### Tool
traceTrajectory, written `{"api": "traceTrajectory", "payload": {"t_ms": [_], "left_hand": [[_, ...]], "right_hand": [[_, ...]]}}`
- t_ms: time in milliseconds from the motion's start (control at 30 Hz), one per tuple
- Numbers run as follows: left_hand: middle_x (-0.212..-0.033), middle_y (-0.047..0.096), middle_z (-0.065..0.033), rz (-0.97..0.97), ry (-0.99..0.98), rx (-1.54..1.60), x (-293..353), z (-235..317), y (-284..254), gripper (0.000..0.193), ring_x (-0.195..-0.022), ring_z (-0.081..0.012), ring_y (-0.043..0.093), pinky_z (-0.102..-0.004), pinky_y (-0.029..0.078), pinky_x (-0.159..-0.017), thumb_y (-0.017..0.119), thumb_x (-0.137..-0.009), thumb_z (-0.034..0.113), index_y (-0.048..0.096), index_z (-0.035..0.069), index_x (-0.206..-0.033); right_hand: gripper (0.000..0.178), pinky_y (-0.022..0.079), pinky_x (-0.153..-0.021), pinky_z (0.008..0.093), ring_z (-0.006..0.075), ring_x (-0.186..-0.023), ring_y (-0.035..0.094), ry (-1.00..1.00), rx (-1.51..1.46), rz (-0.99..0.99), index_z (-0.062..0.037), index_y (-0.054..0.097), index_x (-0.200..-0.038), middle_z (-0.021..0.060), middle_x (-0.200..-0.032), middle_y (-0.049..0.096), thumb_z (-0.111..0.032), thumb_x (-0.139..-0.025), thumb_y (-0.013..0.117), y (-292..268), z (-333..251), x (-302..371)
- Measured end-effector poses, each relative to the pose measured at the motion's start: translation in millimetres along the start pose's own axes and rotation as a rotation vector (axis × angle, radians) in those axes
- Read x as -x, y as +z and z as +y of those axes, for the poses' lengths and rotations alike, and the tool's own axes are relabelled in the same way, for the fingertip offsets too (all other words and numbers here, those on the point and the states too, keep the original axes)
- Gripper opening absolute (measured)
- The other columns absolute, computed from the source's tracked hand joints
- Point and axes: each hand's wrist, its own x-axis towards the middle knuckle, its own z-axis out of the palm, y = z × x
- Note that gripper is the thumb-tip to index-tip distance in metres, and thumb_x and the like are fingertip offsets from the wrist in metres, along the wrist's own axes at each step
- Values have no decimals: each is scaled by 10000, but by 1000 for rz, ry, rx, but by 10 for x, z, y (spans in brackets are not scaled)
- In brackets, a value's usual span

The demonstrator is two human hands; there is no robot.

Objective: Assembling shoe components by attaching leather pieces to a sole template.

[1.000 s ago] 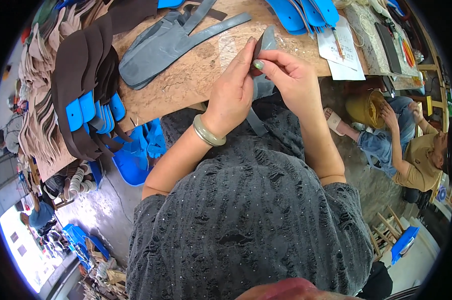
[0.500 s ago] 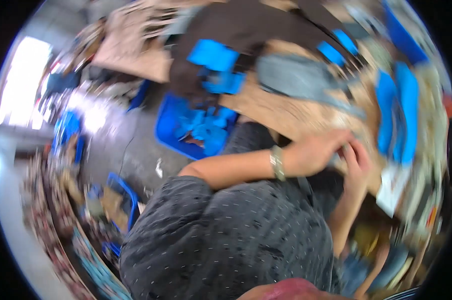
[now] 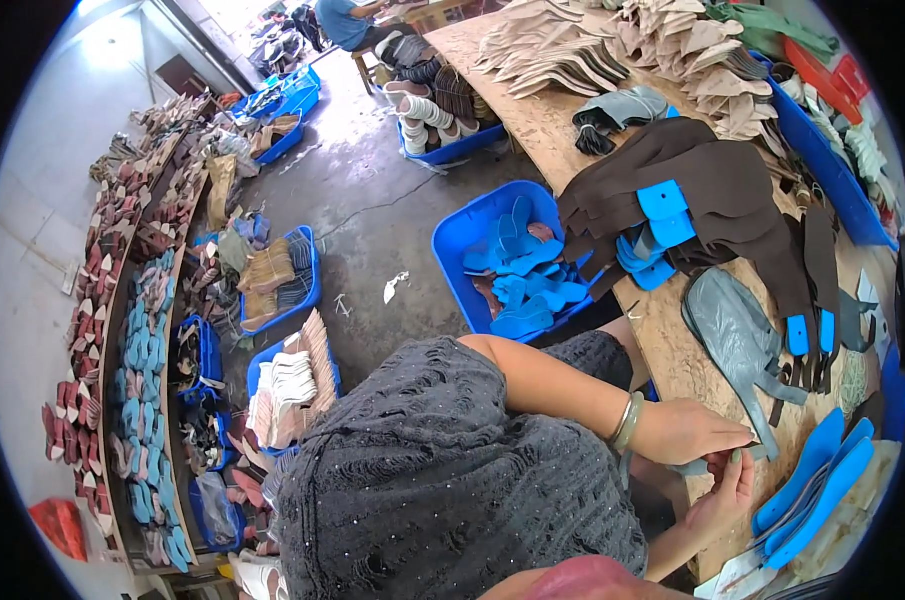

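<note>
My left hand (image 3: 692, 430), with a pale bangle at its wrist, reaches over the edge of the wooden table. Its fingers are pinched together at a thin grey strap (image 3: 769, 440). Just below it, my right hand (image 3: 714, 500) has its fingers curled up to the same spot, thumb against fingertips. The strap shows on both sides of the fingers; the part between them is hidden. Beyond the hands lies a glossy grey shoe-upper piece (image 3: 727, 320). Several long blue sole-shaped pieces (image 3: 822, 490) stand to the right of the hands.
Dark brown cut pieces (image 3: 692, 160) with blue pieces on top cover the table's (image 3: 662, 340) middle. Pale sole-shaped stacks (image 3: 542, 50) lie at the back. Left of the table stands a blue bin (image 3: 452, 240) of blue pieces. Loaded racks (image 3: 122, 400) line the left wall; a person (image 3: 344, 22) sits far off.
The view has swung and sharpened, so more of the floor and racks shows. Both hands stay close together, fingertips meeting, at the table's edge.
</note>
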Motion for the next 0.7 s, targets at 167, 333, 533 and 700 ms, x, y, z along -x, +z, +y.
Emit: {"api": "traceTrajectory", "payload": {"t_ms": [167,333,533,700], "left_hand": [[-1236,595,-199,-62,-49,-48,30,-37,82,601,-1040,-340,652,-396,560,-780,665,-820,196,454,-55,-1323],[-1249,590,-203,-91,-39,-55,37,-55,146,569,-1036,-342,653,-401,560,-774,619,-844,199,453,-52,-1328],[-1266,577,-205,-120,-39,-79,16,4,93,617,-1043,-341,649,-416,559,-779,644,-824,229,439,-55,-1332],[-1238,590,-198,-126,-45,-86,39,-37,134,655,-1020,-336,657,-405,566,-749,687,-789,225,439,-60,-1324]], "right_hand": [[232,495,-691,242,135,-771,653,-24,85,27,68,634,-1105,100,-880,692,-118,-973,591,-50,54,-7],[247,495,-689,239,134,-779,652,-18,91,28,73,631,-1131,105,-897,696,-111,-971,595,-80,8,41],[238,505,-718,251,138,-798,650,-14,110,47,67,644,-1122,98,-934,694,-109,-968,602,-115,47,27],[228,506,-717,252,140,-796,647,-33,161,41,63,648,-1115,93,-925,691,-105,-970,595,-140,68,10]]}}
